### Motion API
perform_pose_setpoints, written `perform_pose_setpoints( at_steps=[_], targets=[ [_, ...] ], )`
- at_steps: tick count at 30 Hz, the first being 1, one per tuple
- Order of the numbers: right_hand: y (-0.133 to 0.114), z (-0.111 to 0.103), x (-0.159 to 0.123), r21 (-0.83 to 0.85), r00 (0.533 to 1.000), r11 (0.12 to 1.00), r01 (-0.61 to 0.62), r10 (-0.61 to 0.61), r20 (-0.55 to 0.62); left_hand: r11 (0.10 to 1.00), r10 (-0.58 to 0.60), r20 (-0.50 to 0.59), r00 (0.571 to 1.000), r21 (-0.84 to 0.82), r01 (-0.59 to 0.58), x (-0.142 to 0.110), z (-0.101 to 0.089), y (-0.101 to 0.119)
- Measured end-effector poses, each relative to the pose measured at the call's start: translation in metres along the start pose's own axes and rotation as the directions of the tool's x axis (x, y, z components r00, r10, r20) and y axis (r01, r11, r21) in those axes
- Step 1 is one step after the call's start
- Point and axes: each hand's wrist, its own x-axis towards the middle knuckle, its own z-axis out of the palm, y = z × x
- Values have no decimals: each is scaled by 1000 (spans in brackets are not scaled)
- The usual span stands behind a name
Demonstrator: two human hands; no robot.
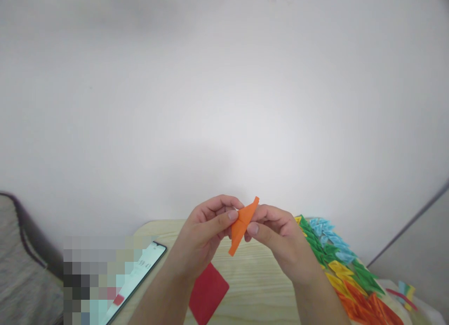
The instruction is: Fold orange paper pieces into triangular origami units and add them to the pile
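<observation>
Between my two hands, above the table, is a folded piece of orange paper (242,224), narrow and pointed with short blunt ends. My left hand (206,229) pinches its left edge between thumb and fingers. On the opposite edge, my right hand (275,234) grips the paper with thumb and fingertips. Beneath my left forearm lies a flat red paper (210,292), partly covered by the arm.
A pale wood-grain table (259,278) stands against a white wall (224,105). On the right are many folded paper pieces in blue, green (315,243), yellow and orange. A phone (135,280) lies at left, beside a blurred-out patch. Grey fabric (24,269) is at far left.
</observation>
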Motion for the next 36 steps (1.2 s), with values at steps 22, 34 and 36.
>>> perform_pose_setpoints(
  at_steps=[22,34,36],
  targets=[
    [-4,-1,-1,45,1000,999,-3,2,24,997,-34,15,999,-70,35,2,2,-5],
    [0,-2,-1,-123,986,992,-15,-6,-170,934,195,-191,962,335,-123,1,7,-13],
    [3,-4,-1,-161,975,987,-30,-7,-222,860,286,-229,930,489,-144,-1,11,-16]
  ],
)
